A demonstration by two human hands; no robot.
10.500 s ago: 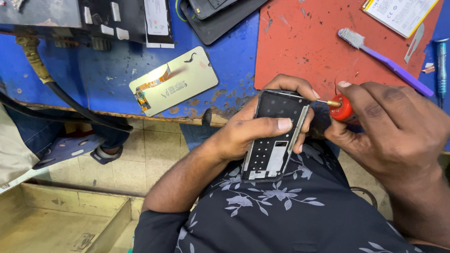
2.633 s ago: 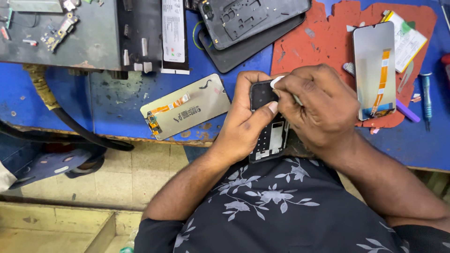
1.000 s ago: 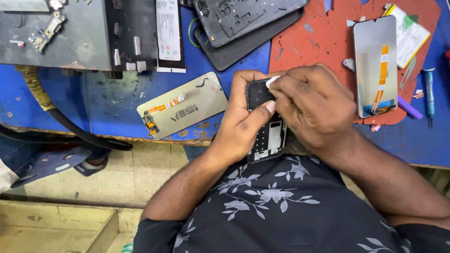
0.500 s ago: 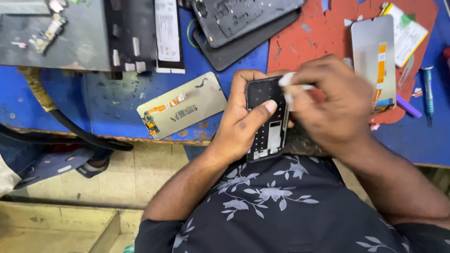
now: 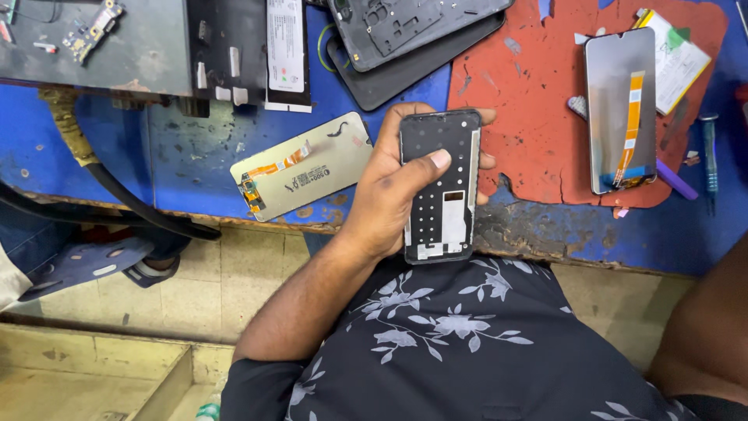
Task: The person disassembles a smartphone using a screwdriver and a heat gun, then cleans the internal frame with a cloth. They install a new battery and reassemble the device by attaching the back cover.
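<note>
While my left hand is gripping the phone frame, I am holding it upright in view, its long axis running away from my body toward the desk. My thumb is pressing across the frame's face near its middle and my fingers are wrapping behind it, their tips showing past its right edge. The frame is hanging over the desk's worn front edge, half above the red mat, half above my lap. My right hand is not showing; only the forearm is entering at lower right, well apart from the frame, so I cannot tell its grip, and the left is the nearer hand.

A display panel is lying face down just left of my left hand. A second screen is lying on the mat to the right, beside a purple tool. Dark back covers are lying beyond the frame. Below the desk, tiled floor is showing.
</note>
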